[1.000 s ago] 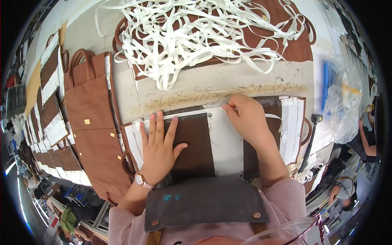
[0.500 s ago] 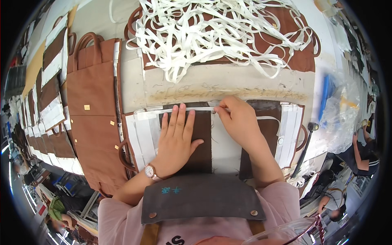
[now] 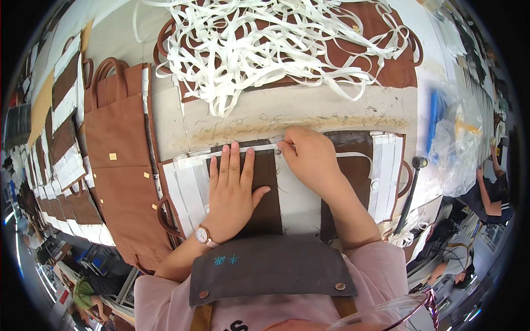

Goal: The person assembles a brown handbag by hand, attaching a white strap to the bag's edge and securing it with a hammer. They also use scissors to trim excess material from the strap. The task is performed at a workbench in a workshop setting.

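A flat bag panel (image 3: 262,207) of dark brown and white material lies in front of me, with brown handles at its sides. A narrow white tape (image 3: 270,148) runs along its far edge. My left hand (image 3: 232,187) lies flat on the panel's left half, fingers stretched out and fingertips at the tape. My right hand (image 3: 310,160) is closed, thumb and forefinger pinching the tape near the middle of the edge. To the right of that hand, a loose length of tape curves over the brown material. The palm side of my right hand is hidden.
A tangled heap of white tape (image 3: 276,49) covers another brown bag piece at the back. Stacked brown bags (image 3: 121,132) with handles lie on the left. At the right are a black rod-like tool (image 3: 411,190), clear plastic wrapping (image 3: 455,149) and a blue object (image 3: 435,118).
The whole scene has shifted slightly left in the view. Against the panel, both hands stay at about the same places, the right still pinching the tape.
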Available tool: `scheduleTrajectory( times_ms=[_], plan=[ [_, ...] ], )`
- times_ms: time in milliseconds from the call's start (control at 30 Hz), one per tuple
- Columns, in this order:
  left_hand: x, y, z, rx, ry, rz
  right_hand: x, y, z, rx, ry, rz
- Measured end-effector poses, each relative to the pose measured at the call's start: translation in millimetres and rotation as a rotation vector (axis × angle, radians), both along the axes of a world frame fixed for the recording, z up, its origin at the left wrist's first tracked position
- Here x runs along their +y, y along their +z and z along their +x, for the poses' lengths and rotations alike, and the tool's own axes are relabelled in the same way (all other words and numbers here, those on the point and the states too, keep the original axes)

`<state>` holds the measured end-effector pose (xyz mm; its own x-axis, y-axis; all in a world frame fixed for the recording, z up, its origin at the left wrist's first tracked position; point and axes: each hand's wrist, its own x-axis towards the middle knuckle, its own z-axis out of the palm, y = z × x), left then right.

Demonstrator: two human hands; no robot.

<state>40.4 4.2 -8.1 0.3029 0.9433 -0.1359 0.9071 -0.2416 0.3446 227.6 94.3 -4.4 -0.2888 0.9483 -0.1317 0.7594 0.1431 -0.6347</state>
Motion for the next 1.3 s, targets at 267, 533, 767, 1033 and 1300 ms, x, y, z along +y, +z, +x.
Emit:
scheduleTrajectory(
  times_ms=[267, 533, 767, 1033, 1300],
  plan=[
    [16, 10, 9, -0.001, -0.044, 0.039, 1, 3, -3, -0.085, 0.049, -0.003],
    [33, -9, 9, -0.038, -0.172, -0.002, -5, 36, 63, 0.037, -0.128, -0.177],
    [33, -11, 9, -0.021, -0.183, -0.015, 7, 19, 108, 0.065, -0.319, -0.243],
    [34, -7, 10, 0.023, -0.205, 0.037, 10, 10, 105, -0.047, -0.265, -0.163],
    [37, 0, 24, 0.027, -0.181, 0.052, 9, 9, 101, -0.092, -0.261, -0.115]
  ],
)
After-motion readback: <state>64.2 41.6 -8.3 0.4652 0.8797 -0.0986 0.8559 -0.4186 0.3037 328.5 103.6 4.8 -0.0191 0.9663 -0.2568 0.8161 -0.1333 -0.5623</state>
